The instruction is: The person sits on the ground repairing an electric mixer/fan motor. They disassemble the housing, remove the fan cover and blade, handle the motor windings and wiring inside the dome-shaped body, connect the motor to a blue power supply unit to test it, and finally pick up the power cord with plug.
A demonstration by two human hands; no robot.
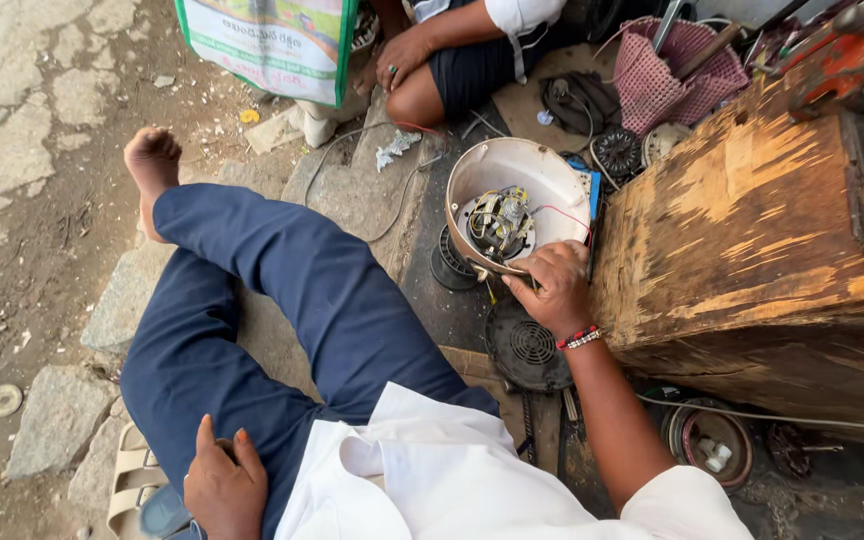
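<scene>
Right hand (552,285), centre frame, grips the rim of a cream fan-motor housing (522,170) against a wooden block (752,230). Left hand (224,485), lower left, rests loosely curled on the thigh, holding nothing.

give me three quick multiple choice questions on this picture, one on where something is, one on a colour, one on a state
1. Where is the wooden block?
A. right of the round housing
B. on the person's lap
C. under the sandal

2. What colour are the trousers?
A. red
B. dark blue
C. yellow

3. What is the right hand doing?
A. hanging free in the air
B. gripping the rim of the round housing
C. lying flat on the ground

Answers:
1 A: the block stands against the housing's right side.
2 B: both legs are dark blue.
3 B: its fingers close on the near rim, while the left hand rests on the thigh.
</scene>
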